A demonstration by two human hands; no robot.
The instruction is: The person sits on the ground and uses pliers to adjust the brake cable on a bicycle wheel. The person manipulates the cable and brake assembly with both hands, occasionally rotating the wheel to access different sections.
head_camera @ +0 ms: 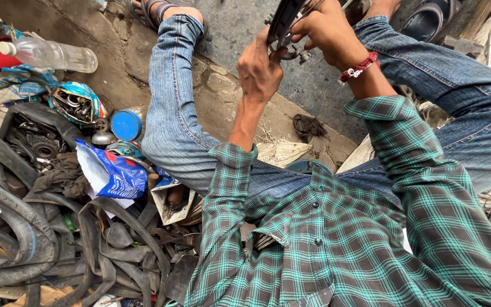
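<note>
My left hand (259, 71) is closed around the lower edge of a dark curved wheel rim (282, 20), thumb pressed against the small metal fitting (291, 51) on it, so the part stays steady in front of me. My right hand (328, 28) grips the same rim from the other side, fingers folded over it; a red thread band (358, 69) sits at that wrist. With both hands pinching, the rim is held up in the air between my knees, where I can see the fitting closely, its top cut off by the frame edge.

I sit low on the ground, jeans (171, 113) spread apart and sandals (154, 8) on the concrete, which leaves working room between my legs. A rag (308, 126) lies on the ground just below the hands.

To my left, within reach, is a heap of old rubber tubes (35, 239), a blue bag (115, 173), a blue-lidded tin (127, 124) and a clear plastic bottle (52, 55).
</note>
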